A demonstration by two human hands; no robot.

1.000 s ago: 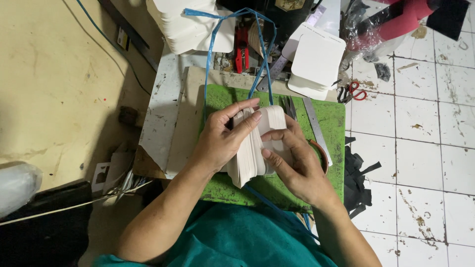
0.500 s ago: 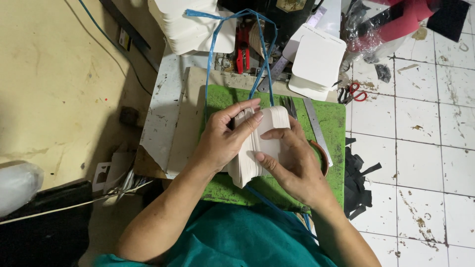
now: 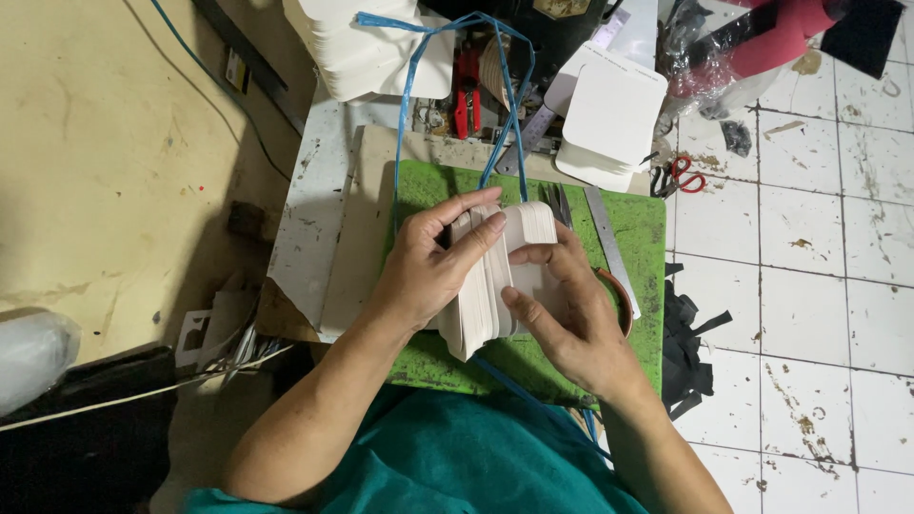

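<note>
Both my hands hold a thick stack of white cards [image 3: 490, 276] on edge over a green cutting mat [image 3: 628, 238]. My left hand [image 3: 428, 262] wraps the stack's left side, fingers curled over its top. From the right, my right hand [image 3: 571, 314] presses against the stack, its thumb on the cards' near edge. A blue plastic strap [image 3: 409, 86] loops from the back of the bench down under the stack.
More white card stacks stand at the back left [image 3: 362, 43] and back right [image 3: 609, 114]. A metal ruler [image 3: 609, 247] lies along the mat's right side. Red-handled scissors [image 3: 678, 174] sit near the bench edge. Black scraps [image 3: 690, 333] lie on the tiled floor.
The card stack has been squared up and turned more upright between my hands; my left fingers have shifted over its top.
</note>
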